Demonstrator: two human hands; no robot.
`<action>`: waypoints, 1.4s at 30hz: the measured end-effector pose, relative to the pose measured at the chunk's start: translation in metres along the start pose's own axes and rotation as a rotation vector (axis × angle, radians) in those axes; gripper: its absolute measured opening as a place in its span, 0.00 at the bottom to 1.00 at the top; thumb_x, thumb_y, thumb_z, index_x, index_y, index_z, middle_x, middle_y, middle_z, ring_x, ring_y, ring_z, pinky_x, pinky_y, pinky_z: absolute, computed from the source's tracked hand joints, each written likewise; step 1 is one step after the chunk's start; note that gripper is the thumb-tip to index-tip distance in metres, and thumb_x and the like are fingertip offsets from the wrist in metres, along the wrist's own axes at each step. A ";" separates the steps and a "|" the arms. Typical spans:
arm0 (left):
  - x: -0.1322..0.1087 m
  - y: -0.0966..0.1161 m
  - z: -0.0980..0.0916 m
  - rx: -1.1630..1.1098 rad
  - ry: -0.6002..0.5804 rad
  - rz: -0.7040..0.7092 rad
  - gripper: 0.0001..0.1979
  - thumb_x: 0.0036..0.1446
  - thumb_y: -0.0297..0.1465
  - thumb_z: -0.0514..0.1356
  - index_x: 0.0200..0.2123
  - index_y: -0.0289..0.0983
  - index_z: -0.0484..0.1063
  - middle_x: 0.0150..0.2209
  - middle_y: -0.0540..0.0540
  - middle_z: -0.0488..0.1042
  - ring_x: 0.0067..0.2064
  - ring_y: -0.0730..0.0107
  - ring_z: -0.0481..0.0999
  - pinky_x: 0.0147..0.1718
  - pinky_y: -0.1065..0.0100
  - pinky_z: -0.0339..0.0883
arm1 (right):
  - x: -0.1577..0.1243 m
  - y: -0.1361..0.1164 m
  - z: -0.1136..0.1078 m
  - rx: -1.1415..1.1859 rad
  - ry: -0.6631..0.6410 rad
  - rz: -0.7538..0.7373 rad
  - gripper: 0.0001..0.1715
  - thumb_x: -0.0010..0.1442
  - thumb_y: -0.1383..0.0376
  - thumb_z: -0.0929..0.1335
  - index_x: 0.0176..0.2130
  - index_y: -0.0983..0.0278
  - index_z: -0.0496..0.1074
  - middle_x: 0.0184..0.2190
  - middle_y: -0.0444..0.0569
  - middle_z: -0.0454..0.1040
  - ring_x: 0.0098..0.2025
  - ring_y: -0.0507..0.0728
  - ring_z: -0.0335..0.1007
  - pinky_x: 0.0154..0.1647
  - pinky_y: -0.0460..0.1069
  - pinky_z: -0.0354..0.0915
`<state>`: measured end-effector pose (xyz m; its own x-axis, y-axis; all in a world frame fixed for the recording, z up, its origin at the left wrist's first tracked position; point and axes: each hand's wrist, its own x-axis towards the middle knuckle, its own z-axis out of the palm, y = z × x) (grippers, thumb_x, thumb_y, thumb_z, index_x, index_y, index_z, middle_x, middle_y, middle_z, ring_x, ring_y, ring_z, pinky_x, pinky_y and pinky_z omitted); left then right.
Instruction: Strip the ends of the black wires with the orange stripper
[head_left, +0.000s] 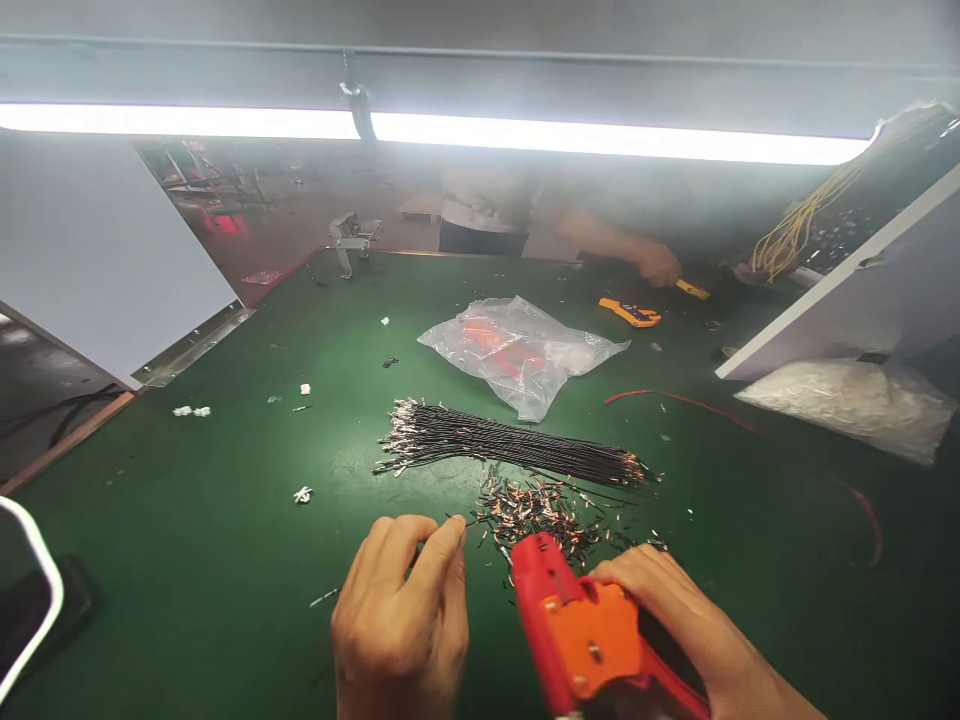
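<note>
Wire bundle lies on the tabletop just ahead of both hands — long axis left-right. Left hand pinches something small, nearer its left end; right hand grips the red-orange crimping tool.

A crumpled clear plastic bag with something orange inside lies mid-tabletop. Toward the far edge rests a yellow-and-blue hand tool — a co-worker's hand is just behind it. A thin red wire trails toward the right edge. White scraps dot the left side — a metal clamp stands at the far-left corner.
</note>
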<state>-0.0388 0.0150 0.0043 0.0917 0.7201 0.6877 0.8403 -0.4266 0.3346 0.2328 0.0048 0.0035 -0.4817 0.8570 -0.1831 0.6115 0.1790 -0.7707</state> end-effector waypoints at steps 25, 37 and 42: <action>-0.026 0.036 0.033 -0.011 -0.156 0.212 0.07 0.58 0.20 0.59 0.35 0.35 0.75 0.31 0.45 0.73 0.34 0.63 0.66 0.33 0.64 0.60 | 0.021 -0.008 0.037 -0.179 0.537 -0.347 0.06 0.66 0.71 0.64 0.42 0.60 0.67 0.31 0.43 0.75 0.33 0.55 0.72 0.40 0.53 0.63; -0.032 0.044 0.038 0.036 -0.125 0.291 0.07 0.57 0.20 0.60 0.33 0.37 0.73 0.26 0.50 0.71 0.30 0.67 0.68 0.35 0.65 0.63 | 0.028 -0.006 0.039 -0.312 0.585 -0.346 0.07 0.64 0.73 0.64 0.36 0.62 0.68 0.27 0.43 0.75 0.29 0.54 0.70 0.34 0.50 0.64; -0.034 0.047 0.039 0.044 -0.165 0.313 0.07 0.55 0.19 0.61 0.31 0.37 0.73 0.25 0.51 0.70 0.29 0.68 0.68 0.31 0.66 0.64 | 0.029 -0.005 0.042 -0.324 0.628 -0.282 0.09 0.64 0.72 0.62 0.32 0.61 0.66 0.26 0.45 0.73 0.28 0.54 0.70 0.29 0.48 0.65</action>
<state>0.0181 -0.0085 -0.0284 0.4307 0.6386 0.6377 0.7795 -0.6193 0.0937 0.1893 0.0084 -0.0238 -0.2584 0.8545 0.4507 0.7186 0.4818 -0.5015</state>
